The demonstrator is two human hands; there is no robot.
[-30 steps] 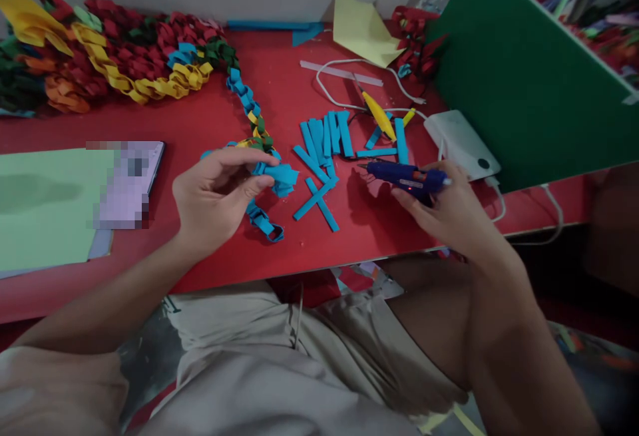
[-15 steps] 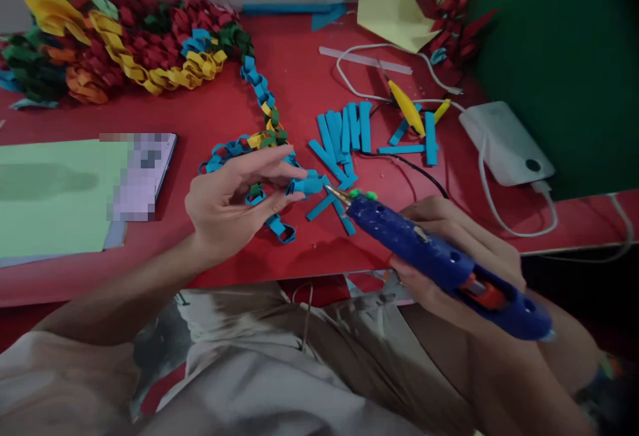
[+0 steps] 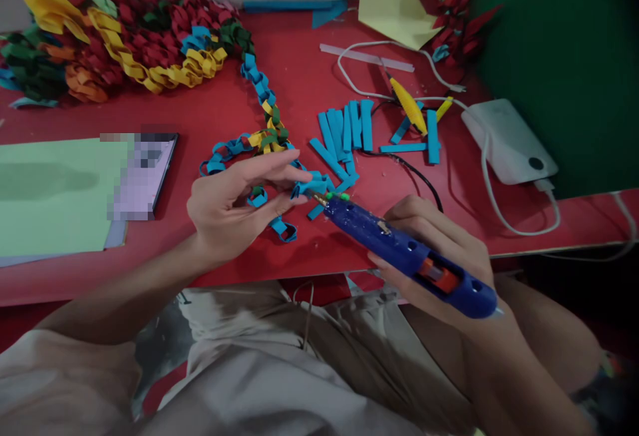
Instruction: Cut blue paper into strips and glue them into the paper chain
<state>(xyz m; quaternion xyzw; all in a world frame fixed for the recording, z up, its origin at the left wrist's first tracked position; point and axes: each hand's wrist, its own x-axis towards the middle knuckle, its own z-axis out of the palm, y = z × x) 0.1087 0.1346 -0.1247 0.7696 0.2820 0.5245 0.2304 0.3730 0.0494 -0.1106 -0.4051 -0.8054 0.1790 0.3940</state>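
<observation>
My left hand [image 3: 239,206] pinches a blue paper link [image 3: 312,185] between thumb and fingers. From there a chain of blue, green and yellow links [image 3: 257,83] runs back over the red table. Wrapped in my right hand [image 3: 434,243] is a blue pen-shaped glue gun [image 3: 384,229], its metal tip touching or very near the blue paper at my left fingertips. Just beyond the tip lie several loose blue strips [image 3: 344,133].
A heap of coloured paper chains [image 3: 144,43] fills the back left. Green paper [image 3: 54,203] and a phone [image 3: 160,176] lie at left. A yellow pen-like tool [image 3: 408,106], white cable and white power bank [image 3: 509,140] are at right, beside a dark green board [image 3: 564,70].
My right hand has moved the glue gun left, bringing its tip onto or against the blue paper. My left hand has shifted very slightly right.
</observation>
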